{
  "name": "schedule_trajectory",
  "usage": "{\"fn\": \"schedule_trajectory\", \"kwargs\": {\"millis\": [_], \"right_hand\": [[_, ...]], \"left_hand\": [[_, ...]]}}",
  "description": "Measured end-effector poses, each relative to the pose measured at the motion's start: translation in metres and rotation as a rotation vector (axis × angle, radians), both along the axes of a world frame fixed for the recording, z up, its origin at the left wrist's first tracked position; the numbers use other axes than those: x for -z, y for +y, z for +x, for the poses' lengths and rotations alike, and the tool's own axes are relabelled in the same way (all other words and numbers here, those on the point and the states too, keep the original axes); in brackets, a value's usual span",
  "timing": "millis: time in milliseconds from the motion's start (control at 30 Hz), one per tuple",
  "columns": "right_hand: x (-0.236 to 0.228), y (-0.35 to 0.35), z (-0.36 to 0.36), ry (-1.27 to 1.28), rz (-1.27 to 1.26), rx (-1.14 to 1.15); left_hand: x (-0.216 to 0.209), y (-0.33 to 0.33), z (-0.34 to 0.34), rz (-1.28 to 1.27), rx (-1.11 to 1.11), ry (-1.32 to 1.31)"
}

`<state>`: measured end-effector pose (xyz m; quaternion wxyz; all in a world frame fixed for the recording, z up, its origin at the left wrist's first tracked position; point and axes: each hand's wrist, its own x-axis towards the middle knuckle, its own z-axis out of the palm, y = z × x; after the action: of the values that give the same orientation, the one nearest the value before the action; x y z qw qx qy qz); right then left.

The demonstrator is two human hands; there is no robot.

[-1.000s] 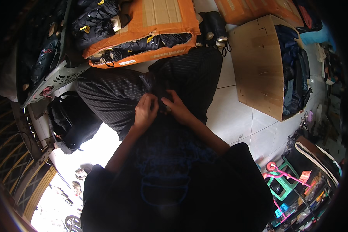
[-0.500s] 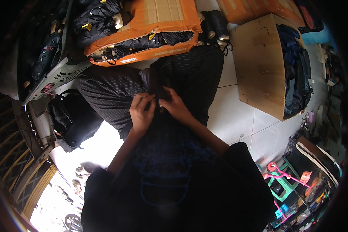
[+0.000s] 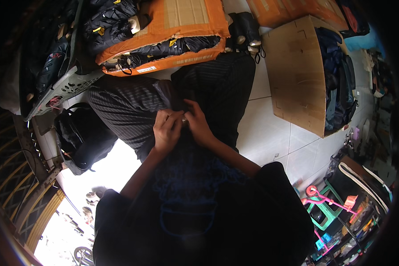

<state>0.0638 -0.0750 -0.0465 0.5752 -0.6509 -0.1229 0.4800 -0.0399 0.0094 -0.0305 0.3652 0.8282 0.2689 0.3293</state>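
Note:
In my lap, between my striped trouser legs, lies a dark bundle of fabric that looks like a folded umbrella (image 3: 166,92). My left hand (image 3: 166,132) grips its near end, thumb and fingers pinched together. My right hand (image 3: 200,126) closes on the same end from the other side, its fingertips almost touching the left ones. A small pale, shiny part shows between the hands. Dark cloth behind makes the umbrella's outline hard to see.
An orange-taped carton (image 3: 186,15) ahead holds and bears several black folded umbrellas (image 3: 108,33). To the right stands a brown cardboard box (image 3: 297,77) with dark folded items. A grey plastic crate (image 3: 60,95) and black backpack (image 3: 82,142) are left; a green stool (image 3: 328,206) is behind right.
Both hands have come closer together on the near end of the umbrella. My left hand has shifted slightly right, and its fingers are pinched tighter.

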Motion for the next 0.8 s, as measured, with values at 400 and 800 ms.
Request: {"fn": "schedule_trajectory", "kwargs": {"millis": [400,800], "right_hand": [[0.053,-0.022,0.020,0.142,0.074,-0.147],[0.028,-0.016,0.010,-0.149,-0.037,-0.174]], "left_hand": [[0.016,-0.001,-0.009,-0.319,-0.021,0.056],[0.011,-0.006,0.000,-0.066,-0.010,0.096]]}}
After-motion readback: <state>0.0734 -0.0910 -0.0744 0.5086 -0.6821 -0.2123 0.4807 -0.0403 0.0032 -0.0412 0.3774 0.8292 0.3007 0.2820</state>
